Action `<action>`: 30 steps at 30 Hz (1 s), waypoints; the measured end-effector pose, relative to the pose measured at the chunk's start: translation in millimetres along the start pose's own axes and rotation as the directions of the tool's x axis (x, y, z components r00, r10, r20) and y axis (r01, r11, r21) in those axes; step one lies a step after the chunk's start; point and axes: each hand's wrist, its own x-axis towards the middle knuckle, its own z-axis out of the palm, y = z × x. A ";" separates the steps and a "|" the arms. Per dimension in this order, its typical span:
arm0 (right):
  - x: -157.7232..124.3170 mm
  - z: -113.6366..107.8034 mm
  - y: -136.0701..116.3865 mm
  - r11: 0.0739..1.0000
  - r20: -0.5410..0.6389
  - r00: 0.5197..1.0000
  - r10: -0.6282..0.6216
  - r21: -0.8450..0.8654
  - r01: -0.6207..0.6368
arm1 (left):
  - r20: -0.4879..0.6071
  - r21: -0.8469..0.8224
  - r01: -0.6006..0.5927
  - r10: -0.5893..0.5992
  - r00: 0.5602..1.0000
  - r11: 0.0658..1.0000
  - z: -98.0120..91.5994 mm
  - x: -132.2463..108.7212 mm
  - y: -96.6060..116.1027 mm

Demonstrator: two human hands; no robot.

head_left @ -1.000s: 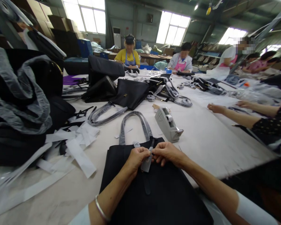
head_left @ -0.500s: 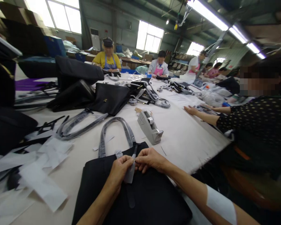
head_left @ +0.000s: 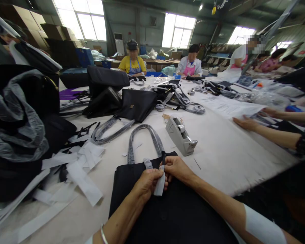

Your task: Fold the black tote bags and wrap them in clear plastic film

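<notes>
A black handbag [head_left: 188, 213] lies before me on the white-covered table, its plastic-wrapped handle [head_left: 131, 142] arching away from me. Over its top edge, my left hand [head_left: 147, 181] pinches a white wrapping strip [head_left: 159, 186] between thumb and fingers. My right hand [head_left: 179, 169] is closed beside it, fingertips on the narrow black strap [head_left: 163, 158] where the strip wraps round it. The two hands nearly touch. A second piece of white wrapping [head_left: 147, 163] stands at the bag's edge, left of the strap. Just beyond the bag is a grey tape dispenser [head_left: 181, 137].
Loose white paper strips [head_left: 83, 183] litter the left, beside a dark bag with plastic-wrapped straps [head_left: 22, 118]. Black bags [head_left: 137, 103] and a coiled wrapped strap [head_left: 195, 108] lie farther back. A co-worker's hands [head_left: 247, 122] rest at the right; other people sit across the table.
My view has turned left, so everything sits farther right. Both hands stay at the strap, with the white strip now hanging below the left fingers. The co-worker at right is mostly out of view.
</notes>
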 end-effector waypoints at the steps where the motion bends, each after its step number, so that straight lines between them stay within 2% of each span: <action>1: 1.1 -0.7 -0.8 1.000 0.004 1.000 0.009 -0.025 -0.009 | 0.001 -0.004 -0.008 0.008 1.000 1.000 0.2 0.0 -0.8; 5: -2.2 -3.9 -6.8 0.995 -0.018 1.000 0.015 -0.096 -0.016 | -0.005 -0.016 -0.099 0.099 0.995 0.995 3.4 0.8 -6.3; 7: -8.8 -7.2 -10.6 0.998 0.026 0.999 0.034 -0.047 -0.033 | -0.011 -0.012 -0.158 0.158 0.987 0.987 6.0 0.7 -8.6; 10: -21.2 -17.7 -15.2 0.991 0.110 0.986 0.128 0.020 -0.131 | -0.023 0.051 -0.255 0.257 0.966 0.965 9.1 -0.1 -10.4; 12: -28.0 -27.7 -18.7 0.986 0.031 0.988 0.149 -0.077 -0.146 | -0.031 0.124 -0.311 0.317 0.948 0.942 9.4 -0.4 -11.0; 14: -31.9 -36.5 -24.7 0.961 -0.123 0.991 0.058 -0.262 -0.089 | -0.023 0.205 -0.353 0.365 0.931 0.913 8.3 -0.4 -11.5; 16: -31.8 -41.0 -34.7 0.917 -0.172 0.983 -0.066 -0.399 -0.008 | -0.012 0.292 -0.384 0.405 0.914 0.876 7.1 -0.7 -11.8; 18: -27.5 -40.4 -48.3 0.901 -0.065 0.995 -0.079 -0.433 0.043 | -0.008 0.386 -0.404 0.441 0.897 0.829 6.7 -1.9 -11.9; 20: -19.6 -36.3 -62.4 0.897 0.092 0.996 0.022 -0.441 0.021 | -0.011 0.476 -0.413 0.475 0.880 0.777 7.6 -4.0 -11.9; 22: -10.3 -31.1 -73.4 0.875 0.185 0.972 0.148 -0.482 -0.041 | -0.005 0.548 -0.420 0.505 0.863 0.724 8.9 -6.1 -12.1; 25: 0.9 -25.9 -80.8 0.836 0.217 0.949 0.229 -0.544 -0.077 | 0.008 0.618 -0.434 0.547 0.837 0.655 10.4 -8.1 -12.7; 30: 3.4 -27.5 -80.7 0.826 0.238 0.947 0.214 -0.562 -0.045 | 0.006 0.650 -0.421 0.549 0.836 0.633 10.3 -8.4 -12.5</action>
